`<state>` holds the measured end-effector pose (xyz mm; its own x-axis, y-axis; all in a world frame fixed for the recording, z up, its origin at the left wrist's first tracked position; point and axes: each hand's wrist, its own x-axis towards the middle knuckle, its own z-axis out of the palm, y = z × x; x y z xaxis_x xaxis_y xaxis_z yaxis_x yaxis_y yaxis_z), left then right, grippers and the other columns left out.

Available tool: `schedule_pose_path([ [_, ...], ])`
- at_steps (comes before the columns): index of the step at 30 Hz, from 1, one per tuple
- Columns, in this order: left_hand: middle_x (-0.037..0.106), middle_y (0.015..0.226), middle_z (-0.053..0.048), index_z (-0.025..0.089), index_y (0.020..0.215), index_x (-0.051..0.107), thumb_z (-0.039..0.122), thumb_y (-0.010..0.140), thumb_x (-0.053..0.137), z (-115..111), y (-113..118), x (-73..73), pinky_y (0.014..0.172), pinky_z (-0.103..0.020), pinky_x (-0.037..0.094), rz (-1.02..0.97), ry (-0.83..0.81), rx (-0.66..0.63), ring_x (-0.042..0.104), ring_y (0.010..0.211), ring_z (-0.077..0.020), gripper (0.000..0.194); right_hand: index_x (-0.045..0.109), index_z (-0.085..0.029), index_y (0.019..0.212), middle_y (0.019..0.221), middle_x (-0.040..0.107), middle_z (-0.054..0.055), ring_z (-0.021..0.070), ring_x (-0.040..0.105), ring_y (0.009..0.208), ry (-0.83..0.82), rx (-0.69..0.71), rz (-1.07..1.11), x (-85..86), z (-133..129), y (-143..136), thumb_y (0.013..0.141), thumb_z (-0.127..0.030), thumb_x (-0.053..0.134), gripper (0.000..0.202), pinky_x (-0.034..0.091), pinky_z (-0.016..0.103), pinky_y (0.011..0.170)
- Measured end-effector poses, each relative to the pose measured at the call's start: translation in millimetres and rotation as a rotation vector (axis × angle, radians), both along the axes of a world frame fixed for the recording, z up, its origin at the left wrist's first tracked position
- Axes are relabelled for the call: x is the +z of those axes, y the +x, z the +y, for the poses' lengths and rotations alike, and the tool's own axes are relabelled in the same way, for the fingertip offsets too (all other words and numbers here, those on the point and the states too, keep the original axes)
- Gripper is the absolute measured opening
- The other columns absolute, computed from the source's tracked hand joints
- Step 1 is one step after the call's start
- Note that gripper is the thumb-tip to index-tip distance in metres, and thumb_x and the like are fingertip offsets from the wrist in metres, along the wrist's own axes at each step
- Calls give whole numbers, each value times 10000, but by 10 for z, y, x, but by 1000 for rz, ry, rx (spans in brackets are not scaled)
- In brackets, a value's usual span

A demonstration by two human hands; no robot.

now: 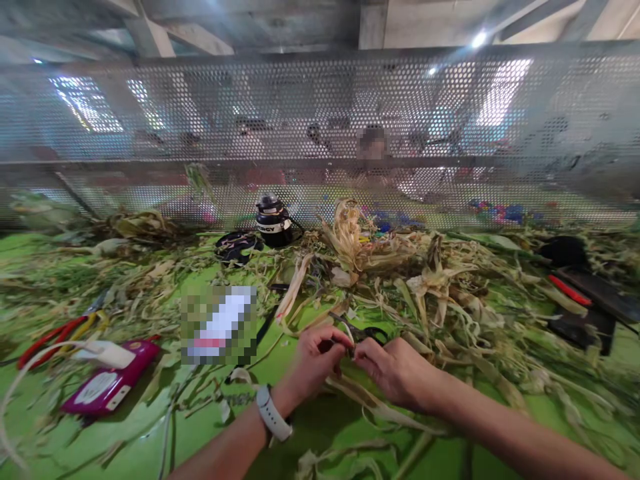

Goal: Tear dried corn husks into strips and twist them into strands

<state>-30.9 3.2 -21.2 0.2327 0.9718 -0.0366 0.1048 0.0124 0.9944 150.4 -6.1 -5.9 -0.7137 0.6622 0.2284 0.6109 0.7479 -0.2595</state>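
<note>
My left hand (316, 363), with a white watch on its wrist, is closed in a pinch. Against its fingertips, my right hand (397, 373) pinches too. Between them runs a thin pale strip of dried husk (349, 328), which curls up above the fingers; its ends are hidden by them. Black-handled scissors (373, 333) lie just behind the hands, partly covered. Under and beside the hands, longer husk strips (373, 402) stretch across the green tabletop (320, 437). A bundle of pale husk (299, 283) lies beyond the left hand.
Heaps of dry husks (440, 287) cover the back and right. To the left are a magenta power bank (113, 383) with a plugged-in white cable, red-and-yellow-handled pliers (60, 337) and a blurred-out pale item (223, 323). A black jar (273, 223) stands before the perforated metal screen (320, 100); people sit beyond it.
</note>
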Motion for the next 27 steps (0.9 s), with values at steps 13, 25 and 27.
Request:
schedule_pose_path([
  [13,467,500,88,188,705,502,168,690,487,-3,-32,103,360,-162,268,-107,-195,-91,372,343,-50,30,489,-156,928,595,532,-19,127,416,459,360,357,-135,-42,37,77,916,-141,329,161,155,302,454],
  [25,566,694,-30,197,926,724,299,842,475,-93,48,-94,579,-234,363,376,405,-30,506,631,-138,281,500,-157,839,588,536,-7,119,418,460,382,324,-95,-91,-14,-29,920,-143,341,179,173,299,456],
  [27,538,642,-13,177,839,730,368,827,516,-116,104,-110,547,-230,336,331,328,13,482,595,-130,287,499,-161,850,604,543,-3,116,420,475,360,325,-58,-148,-17,-55,915,-142,351,163,182,291,460],
])
